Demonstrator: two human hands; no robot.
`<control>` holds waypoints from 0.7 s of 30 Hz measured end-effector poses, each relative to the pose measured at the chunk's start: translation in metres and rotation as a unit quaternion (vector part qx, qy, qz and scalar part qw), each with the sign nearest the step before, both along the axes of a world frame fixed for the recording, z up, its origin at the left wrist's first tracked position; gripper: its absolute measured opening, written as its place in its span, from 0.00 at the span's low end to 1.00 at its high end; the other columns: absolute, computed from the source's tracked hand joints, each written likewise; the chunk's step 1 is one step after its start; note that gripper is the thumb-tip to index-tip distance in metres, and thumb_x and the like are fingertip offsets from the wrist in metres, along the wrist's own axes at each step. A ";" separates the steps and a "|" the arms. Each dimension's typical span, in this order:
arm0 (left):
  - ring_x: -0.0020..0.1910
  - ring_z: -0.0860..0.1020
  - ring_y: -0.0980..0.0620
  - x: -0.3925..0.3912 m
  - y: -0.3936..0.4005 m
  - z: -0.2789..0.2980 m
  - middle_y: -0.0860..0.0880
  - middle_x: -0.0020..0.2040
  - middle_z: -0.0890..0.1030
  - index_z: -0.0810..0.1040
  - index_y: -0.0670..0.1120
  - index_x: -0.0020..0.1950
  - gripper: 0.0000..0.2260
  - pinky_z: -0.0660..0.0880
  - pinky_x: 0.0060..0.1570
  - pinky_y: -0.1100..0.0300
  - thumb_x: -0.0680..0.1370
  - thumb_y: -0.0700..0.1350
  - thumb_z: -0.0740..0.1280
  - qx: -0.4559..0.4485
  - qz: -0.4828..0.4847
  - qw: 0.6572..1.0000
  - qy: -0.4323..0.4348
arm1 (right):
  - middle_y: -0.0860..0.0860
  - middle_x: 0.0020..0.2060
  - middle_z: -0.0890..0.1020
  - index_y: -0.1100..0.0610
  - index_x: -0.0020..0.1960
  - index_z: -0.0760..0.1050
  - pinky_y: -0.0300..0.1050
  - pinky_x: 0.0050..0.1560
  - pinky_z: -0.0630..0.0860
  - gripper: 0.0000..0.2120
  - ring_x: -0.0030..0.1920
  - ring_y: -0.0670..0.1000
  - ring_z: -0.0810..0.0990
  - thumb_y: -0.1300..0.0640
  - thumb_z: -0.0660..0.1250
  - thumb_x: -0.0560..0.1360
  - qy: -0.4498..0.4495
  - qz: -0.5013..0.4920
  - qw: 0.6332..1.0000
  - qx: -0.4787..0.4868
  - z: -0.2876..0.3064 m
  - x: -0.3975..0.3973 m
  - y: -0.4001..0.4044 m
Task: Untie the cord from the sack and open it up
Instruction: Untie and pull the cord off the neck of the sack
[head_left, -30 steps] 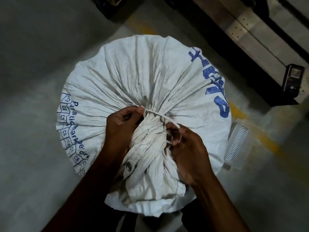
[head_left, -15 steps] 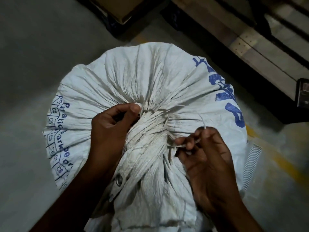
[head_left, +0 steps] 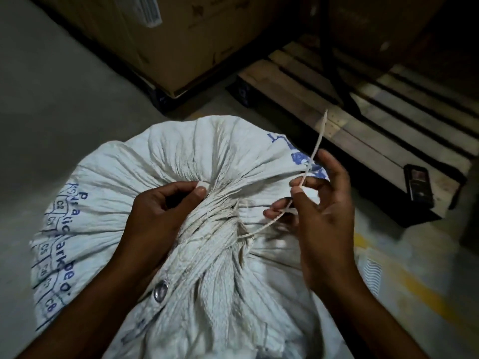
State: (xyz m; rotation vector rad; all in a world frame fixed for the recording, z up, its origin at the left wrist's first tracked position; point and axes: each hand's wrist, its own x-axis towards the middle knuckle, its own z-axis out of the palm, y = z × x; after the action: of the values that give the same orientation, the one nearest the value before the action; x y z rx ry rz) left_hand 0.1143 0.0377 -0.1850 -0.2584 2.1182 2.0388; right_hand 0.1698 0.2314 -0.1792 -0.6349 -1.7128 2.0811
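A full white woven sack with blue print stands on the floor below me, its mouth gathered into a twisted neck that points toward me. My left hand grips the neck from the left, thumb pressed at its base. A thin white cord runs from the neck's right side up through my right hand. That hand pinches the cord between thumb and fingers, and the loose end sticks up past them. Part of the cord still lies around the neck.
Large cardboard boxes stand on a dark base behind the sack. A wooden pallet lies at the right, with a small dark phone-like device on its near corner. The grey concrete floor has a yellow line at the right.
My right hand has pulled the cord out to the right and upward, away from the neck, so a longer free length shows. My left hand keeps its grip. The camera has tilted up.
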 end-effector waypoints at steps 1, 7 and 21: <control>0.36 0.83 0.63 0.001 -0.001 0.001 0.54 0.37 0.88 0.85 0.47 0.46 0.02 0.78 0.38 0.72 0.76 0.42 0.73 0.005 -0.003 1.000 0.002 | 0.55 0.51 0.76 0.48 0.75 0.67 0.55 0.37 0.85 0.30 0.34 0.58 0.82 0.74 0.61 0.81 0.001 0.000 0.999 0.048 0.001 0.001 0.003; 0.42 0.86 0.52 0.014 -0.006 0.012 0.47 0.43 0.88 0.76 0.45 0.55 0.06 0.79 0.45 0.59 0.85 0.46 0.64 -0.003 0.025 0.998 0.056 | 0.45 0.56 0.75 0.47 0.73 0.68 0.51 0.46 0.82 0.33 0.43 0.50 0.81 0.70 0.68 0.73 -0.049 0.061 0.917 0.390 0.006 0.021 0.011; 0.33 0.74 0.57 -0.019 -0.010 0.026 0.53 0.37 0.82 0.83 0.49 0.60 0.08 0.72 0.35 0.64 0.83 0.46 0.69 0.009 0.106 0.973 0.205 | 0.49 0.54 0.79 0.48 0.51 0.80 0.54 0.56 0.67 0.05 0.58 0.56 0.76 0.49 0.66 0.80 -0.144 0.293 0.682 0.655 0.022 0.022 0.002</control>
State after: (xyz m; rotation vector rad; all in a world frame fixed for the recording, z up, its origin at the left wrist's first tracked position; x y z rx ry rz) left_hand 0.0952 0.0281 -0.1592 -0.0654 2.3932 2.4064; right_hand 0.1916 0.2331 -0.1572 0.1258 -3.1726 0.4091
